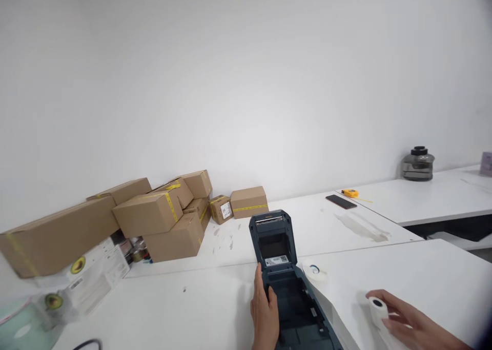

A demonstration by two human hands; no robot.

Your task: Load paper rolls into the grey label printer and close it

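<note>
A dark label printer [295, 293] stands on the white table with its lid [272, 237] raised and its inner bay exposed. My left hand [265, 311] grips the printer's left side near the hinge, thumb along the rim. To the right of the printer, my right hand [407, 322] holds a small white paper roll [378, 309] between thumb and fingers, its dark core facing up. Loose paper hangs down from that roll. Behind the printer's right side lies a wider white label roll [315, 271], and a white strip runs along the printer's right edge.
Cardboard boxes [172, 242] are stacked at the left back against the wall. Bagged goods with avocado prints [90, 270] lie at far left. A black phone [341, 202], a yellow tape measure [350, 193] and a dark clear jug [417, 164] sit at the right back.
</note>
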